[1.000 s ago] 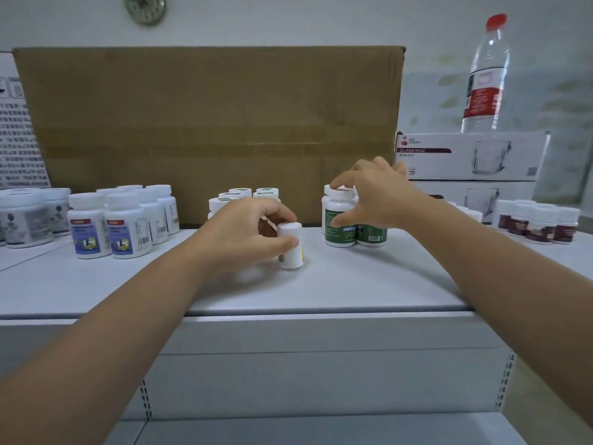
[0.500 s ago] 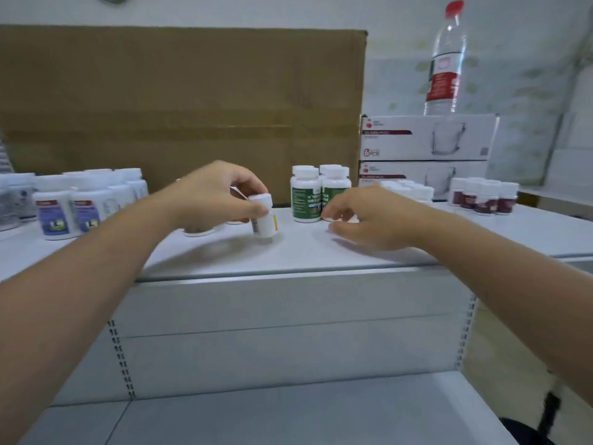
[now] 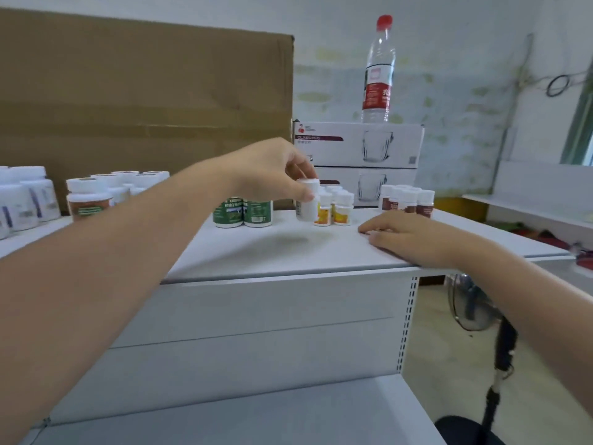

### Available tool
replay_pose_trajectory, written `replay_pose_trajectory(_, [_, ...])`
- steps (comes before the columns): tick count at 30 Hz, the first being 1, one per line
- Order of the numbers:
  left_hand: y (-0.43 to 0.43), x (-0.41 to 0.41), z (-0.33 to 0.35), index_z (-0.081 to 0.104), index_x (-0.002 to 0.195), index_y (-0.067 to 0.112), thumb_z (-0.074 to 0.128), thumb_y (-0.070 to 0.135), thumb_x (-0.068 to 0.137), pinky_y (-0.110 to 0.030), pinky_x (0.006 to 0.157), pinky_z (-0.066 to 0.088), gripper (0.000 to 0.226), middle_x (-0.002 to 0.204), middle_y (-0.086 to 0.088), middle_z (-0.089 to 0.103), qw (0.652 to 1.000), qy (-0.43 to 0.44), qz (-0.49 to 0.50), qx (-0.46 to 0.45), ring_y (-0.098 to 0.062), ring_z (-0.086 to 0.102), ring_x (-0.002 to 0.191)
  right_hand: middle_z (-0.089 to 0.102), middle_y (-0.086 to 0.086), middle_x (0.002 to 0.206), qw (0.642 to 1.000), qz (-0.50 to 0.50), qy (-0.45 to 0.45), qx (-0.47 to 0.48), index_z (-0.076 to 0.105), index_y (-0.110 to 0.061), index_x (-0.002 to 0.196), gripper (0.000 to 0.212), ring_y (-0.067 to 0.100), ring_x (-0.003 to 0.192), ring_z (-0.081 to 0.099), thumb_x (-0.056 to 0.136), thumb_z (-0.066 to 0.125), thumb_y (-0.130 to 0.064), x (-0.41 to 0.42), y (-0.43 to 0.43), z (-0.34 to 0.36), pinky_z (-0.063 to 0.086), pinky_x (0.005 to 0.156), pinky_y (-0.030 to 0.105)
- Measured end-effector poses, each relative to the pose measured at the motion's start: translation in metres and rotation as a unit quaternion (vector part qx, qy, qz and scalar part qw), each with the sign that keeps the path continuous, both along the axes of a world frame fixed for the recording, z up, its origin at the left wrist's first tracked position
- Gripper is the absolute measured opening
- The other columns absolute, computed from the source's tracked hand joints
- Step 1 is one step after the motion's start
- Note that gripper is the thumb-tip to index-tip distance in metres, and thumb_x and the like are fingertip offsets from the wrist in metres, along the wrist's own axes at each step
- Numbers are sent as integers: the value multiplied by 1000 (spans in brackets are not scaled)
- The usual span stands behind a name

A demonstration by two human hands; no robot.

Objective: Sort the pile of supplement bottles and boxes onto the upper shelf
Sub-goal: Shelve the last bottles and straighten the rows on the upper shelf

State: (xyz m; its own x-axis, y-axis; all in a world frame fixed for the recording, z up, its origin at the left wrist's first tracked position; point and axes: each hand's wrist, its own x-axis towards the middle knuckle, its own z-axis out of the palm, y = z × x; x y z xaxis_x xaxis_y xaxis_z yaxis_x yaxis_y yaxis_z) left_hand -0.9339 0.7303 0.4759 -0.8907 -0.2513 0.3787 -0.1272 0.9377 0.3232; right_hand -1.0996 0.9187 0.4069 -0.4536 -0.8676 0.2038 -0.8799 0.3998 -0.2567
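Left hand (image 3: 276, 175) pinches small white bottle (image 3: 306, 203) at frame centre, just beside yellow-label bottles (image 3: 333, 210). Right hand (image 3: 407, 236) rests flat, fingers relaxed, on upper shelf (image 3: 272, 252). Several groups stand sorted; this bottle not yet released; pile unseen.

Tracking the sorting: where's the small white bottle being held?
Head view, centre: the small white plastic bottle, in the left hand's grip, is between green-labelled bottles on its left and yellow-labelled bottles on its right.
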Motion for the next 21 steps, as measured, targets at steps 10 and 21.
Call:
replay_pose_trajectory(10, [-5,-57,-28,64,105,20,75,21,81,-31,76,60,26,90,3,69,998,-5,39,40,-19,72,79,40,-4,143,999,33,-13,12,46,-37,135,38,17,133,35,99,36,-40,-16,-4,-3,26,113,41])
replay_pose_trajectory(21, [-1,-43,-31,62,113,18,70,47,83,-33,79,51,43,102,3,68,992,-58,110,-3,-18,63,89,43,-10,141,999,28,-38,-16,51,-40,131,35,12,132,36,97,42,-41,-18,-3,-4,27,106,30])
